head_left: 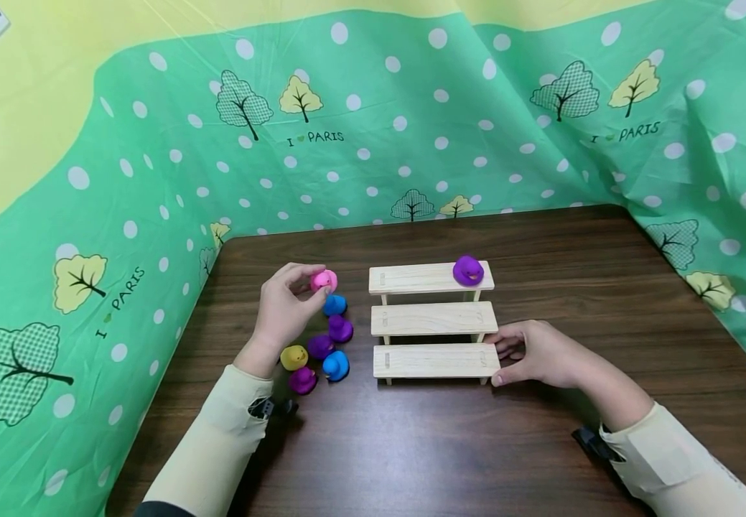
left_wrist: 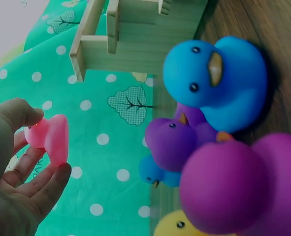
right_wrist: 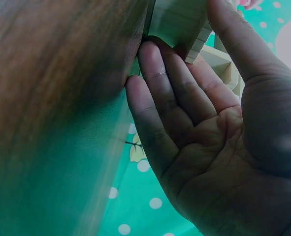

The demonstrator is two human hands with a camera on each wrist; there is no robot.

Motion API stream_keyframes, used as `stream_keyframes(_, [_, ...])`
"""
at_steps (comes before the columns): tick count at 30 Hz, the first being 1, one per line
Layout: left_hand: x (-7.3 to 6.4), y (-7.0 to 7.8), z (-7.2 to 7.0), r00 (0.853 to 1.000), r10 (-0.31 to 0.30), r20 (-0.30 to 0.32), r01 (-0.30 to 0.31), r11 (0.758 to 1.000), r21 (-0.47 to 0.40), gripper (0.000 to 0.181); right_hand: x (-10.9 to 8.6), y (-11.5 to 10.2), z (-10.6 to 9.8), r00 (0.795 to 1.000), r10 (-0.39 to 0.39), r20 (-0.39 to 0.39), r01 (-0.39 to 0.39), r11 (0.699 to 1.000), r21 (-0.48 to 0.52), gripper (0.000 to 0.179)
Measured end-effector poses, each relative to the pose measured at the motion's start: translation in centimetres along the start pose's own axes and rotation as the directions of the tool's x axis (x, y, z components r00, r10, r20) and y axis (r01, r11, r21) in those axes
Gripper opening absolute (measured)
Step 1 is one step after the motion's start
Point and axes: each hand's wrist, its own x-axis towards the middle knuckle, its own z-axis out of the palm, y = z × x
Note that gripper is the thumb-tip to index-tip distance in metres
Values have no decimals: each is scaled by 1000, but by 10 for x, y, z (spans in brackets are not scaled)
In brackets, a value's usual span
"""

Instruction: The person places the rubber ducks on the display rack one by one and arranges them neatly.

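My left hand [head_left: 285, 305] pinches a pink rubber duck [head_left: 324, 281] between thumb and fingertips, raised above the table in the left wrist view. Below it sits a cluster of rubber ducks: a blue duck [head_left: 335, 305], purple ducks [head_left: 340, 328], a yellow duck [head_left: 294, 357], another blue duck [head_left: 336, 365] and a magenta duck [head_left: 303, 380]. A three-step wooden stand [head_left: 434, 319] is at the middle, with one purple duck [head_left: 468, 271] at the right of its top step. At the stand's right end, my right hand [head_left: 541, 353] rests with fairly straight fingers, thumb by the lowest step's corner.
The dark wooden table [head_left: 437, 445] carries everything. Green dotted cloth [head_left: 398, 108] rises around its back and sides. Dark straps [head_left: 595, 444] with cameras sit at both wrists over the pale sleeves.
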Motion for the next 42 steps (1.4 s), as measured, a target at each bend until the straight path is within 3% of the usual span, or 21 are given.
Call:
stream_keyframes(13, [11,18,13,999,-13,52,19,992,-125,32,0,1,0,1000,8,-2,-8,1000,4,57])
stream_keyframes(29, [24,40,33,993,65,102,-47,985,-169,32,0,2,0,1000,1,-2,-1,1000,7,56])
stream_keyframes(42, [33,52,55,986,78,150,-46,977,-209,32,-1,1,-1,1000,5,0,-5,1000,6,57])
